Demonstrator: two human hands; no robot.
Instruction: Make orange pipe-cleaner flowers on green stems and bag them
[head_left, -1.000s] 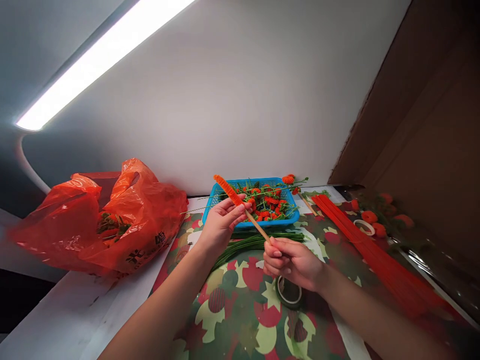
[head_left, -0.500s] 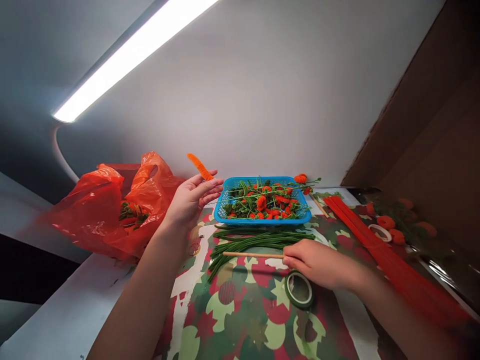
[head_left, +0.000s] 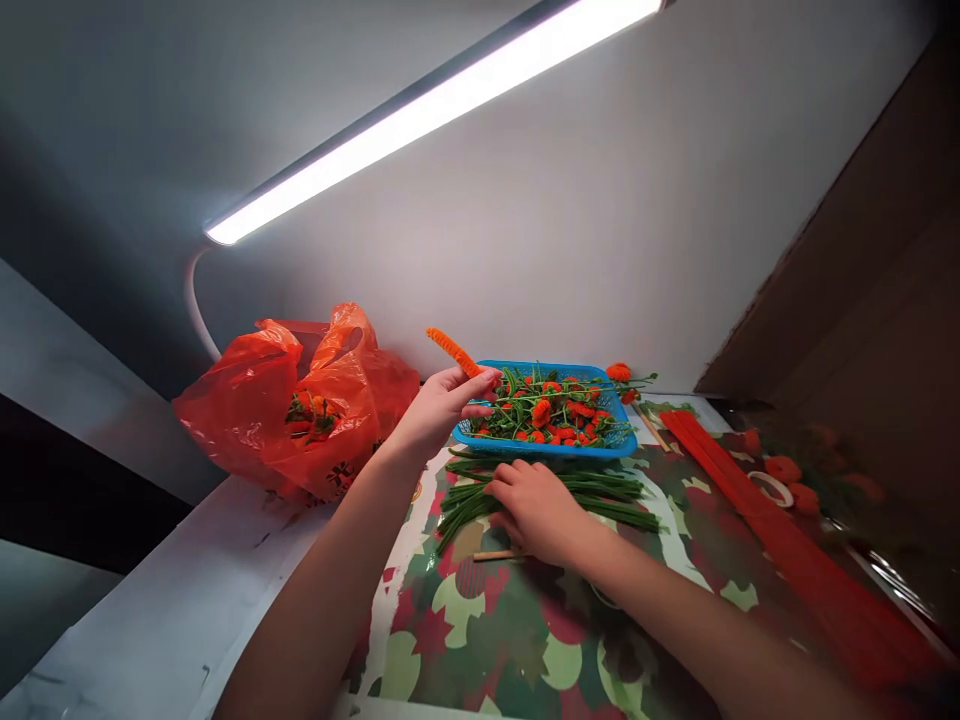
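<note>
My left hand (head_left: 442, 405) is raised at the left end of the blue basket, pinching a coiled orange pipe cleaner (head_left: 452, 350) that points up and to the left. My right hand (head_left: 541, 510) is over a bundle of green pipe-cleaner stems (head_left: 607, 490), its fingers bent down onto them and thumb and forefinger apart. Nothing shows between those fingers, though some fingertips are partly hidden. Just below this hand lies a thin wooden stick (head_left: 491, 556), its right end covered. A roll of green tape is almost wholly hidden under my right forearm.
A blue basket (head_left: 551, 452) holds orange flowers with green stems. On the left sits a red plastic bag (head_left: 247, 420) with more flowers inside. Long red strips (head_left: 720, 480) and a white tape ring (head_left: 770, 489) lie at right. A lit lamp (head_left: 435, 120) hangs above.
My right hand has let go of the wooden stick and moved up and left onto the green stems. My left hand still holds the orange coil. The view has shifted.
</note>
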